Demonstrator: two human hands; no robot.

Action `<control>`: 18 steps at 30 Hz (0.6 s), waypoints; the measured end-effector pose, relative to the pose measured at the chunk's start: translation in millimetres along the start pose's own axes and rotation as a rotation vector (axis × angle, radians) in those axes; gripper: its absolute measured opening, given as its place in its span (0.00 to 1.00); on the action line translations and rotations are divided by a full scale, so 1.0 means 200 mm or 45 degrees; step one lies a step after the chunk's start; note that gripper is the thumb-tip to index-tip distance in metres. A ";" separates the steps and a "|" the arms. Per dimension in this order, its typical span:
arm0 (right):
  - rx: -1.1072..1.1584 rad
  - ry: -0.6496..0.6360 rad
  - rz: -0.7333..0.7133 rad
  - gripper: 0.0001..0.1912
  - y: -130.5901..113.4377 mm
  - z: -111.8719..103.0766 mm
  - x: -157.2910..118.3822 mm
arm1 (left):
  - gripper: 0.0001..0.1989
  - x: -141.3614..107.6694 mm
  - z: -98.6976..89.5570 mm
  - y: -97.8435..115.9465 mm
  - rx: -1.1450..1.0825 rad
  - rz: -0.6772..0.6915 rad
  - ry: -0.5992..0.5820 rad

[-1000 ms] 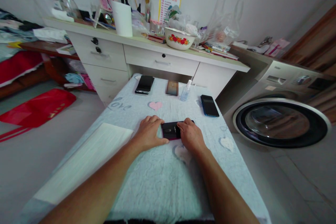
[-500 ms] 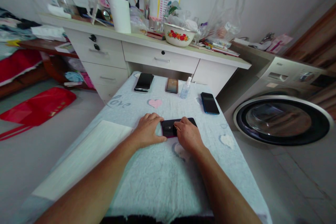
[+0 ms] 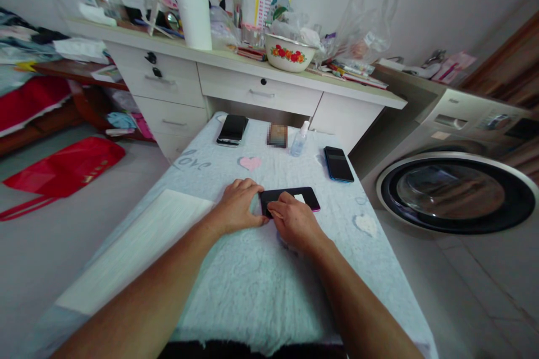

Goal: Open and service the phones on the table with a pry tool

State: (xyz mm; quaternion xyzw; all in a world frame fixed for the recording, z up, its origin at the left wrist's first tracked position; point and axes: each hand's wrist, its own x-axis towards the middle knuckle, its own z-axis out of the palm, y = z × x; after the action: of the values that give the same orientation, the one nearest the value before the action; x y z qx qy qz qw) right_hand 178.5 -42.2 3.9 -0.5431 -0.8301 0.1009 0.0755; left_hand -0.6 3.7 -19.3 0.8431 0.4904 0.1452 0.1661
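A dark phone (image 3: 311, 197) with a pinkish edge lies flat on the cloth-covered table in front of me. My left hand (image 3: 240, 206) grips its left end, thumb at the near corner and fingertips at the far corner. Across the phone's surface, toward its left part, the bunched fingers of my right hand (image 3: 295, 219) press down; whatever they pinch is too hidden to name. A small white patch (image 3: 300, 198) shows on the phone just beyond my right knuckles; I cannot tell whether it is a label or something loose.
Farther back stand a clear spray bottle (image 3: 300, 139) and a blurred-out small item (image 3: 277, 135). Stacked phones (image 3: 233, 129) lie at the back left, another phone (image 3: 338, 164) at the right. A long pale sheet (image 3: 138, 249) lies left. A washing machine (image 3: 457, 190) stands at the right.
My right hand has slid left and nearer along the phone, uncovering its right part and the white patch. My left hand keeps its place at the phone's left end.
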 end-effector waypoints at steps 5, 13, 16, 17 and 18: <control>0.018 0.012 -0.097 0.09 0.00 0.02 -0.01 | 0.32 0.00 0.01 0.00 -0.004 0.005 0.000; 0.048 -0.010 -0.194 0.10 0.00 0.01 -0.01 | 0.31 0.00 0.01 -0.02 0.000 0.015 0.015; 0.052 -0.010 -0.193 0.11 0.01 0.00 -0.02 | 0.32 0.00 0.01 -0.02 -0.007 0.027 0.012; 0.053 -0.009 -0.190 0.11 0.01 0.00 -0.02 | 0.32 0.00 0.01 -0.02 -0.007 0.029 0.011; 0.051 -0.007 -0.185 0.11 0.01 0.00 -0.02 | 0.33 0.00 0.02 -0.02 -0.006 0.029 0.011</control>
State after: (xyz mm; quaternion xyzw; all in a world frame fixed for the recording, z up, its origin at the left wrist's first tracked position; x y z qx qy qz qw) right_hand 182.8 -44.9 3.0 -0.4794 -0.8655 0.1133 0.0912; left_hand -2.7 6.3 -24.1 0.8477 0.4810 0.1519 0.1643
